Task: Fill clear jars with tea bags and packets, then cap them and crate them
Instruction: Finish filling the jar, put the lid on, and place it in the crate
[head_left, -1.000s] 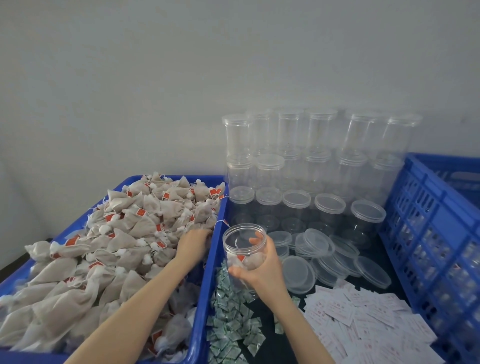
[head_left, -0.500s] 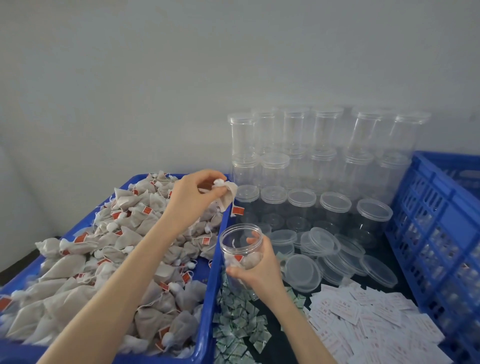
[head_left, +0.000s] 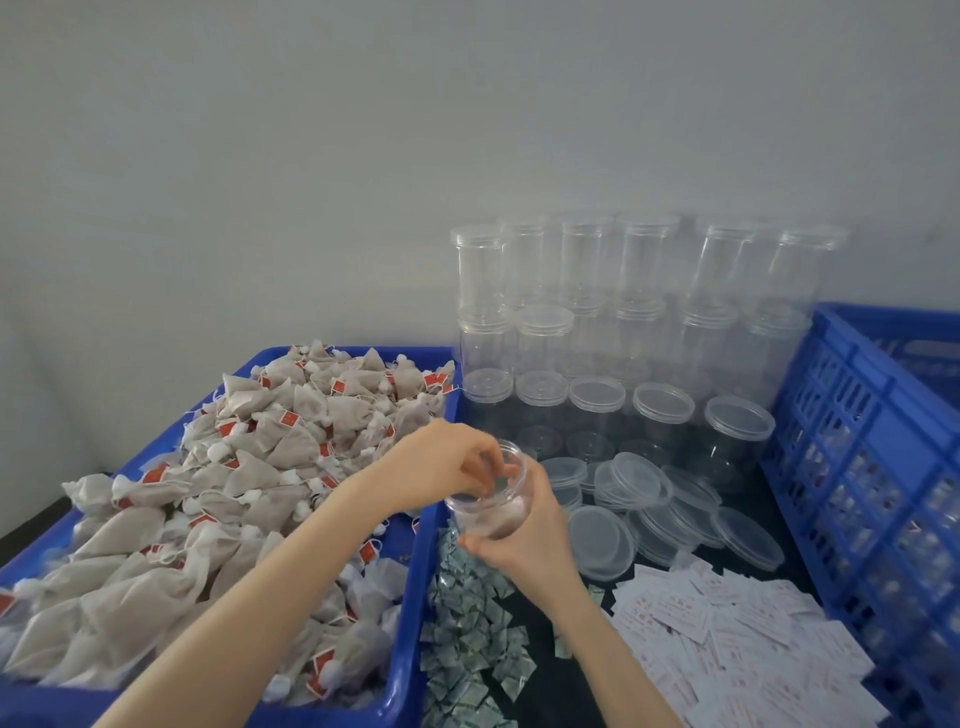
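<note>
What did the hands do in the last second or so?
The left hand lifted a tea bag from the blue bin and carried it right to the mouth of the jar; whether it has let go is unclear. The right hand kept gripping the jar.

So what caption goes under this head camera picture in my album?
Left hand reaches into the open jar that the right hand holds beside a tray of tea bags.

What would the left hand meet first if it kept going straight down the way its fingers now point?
The left hand points its fingers down into the open mouth of the clear jar that the right hand grips. It would likely meet the tea bag already inside, though depth is unclear.
</note>
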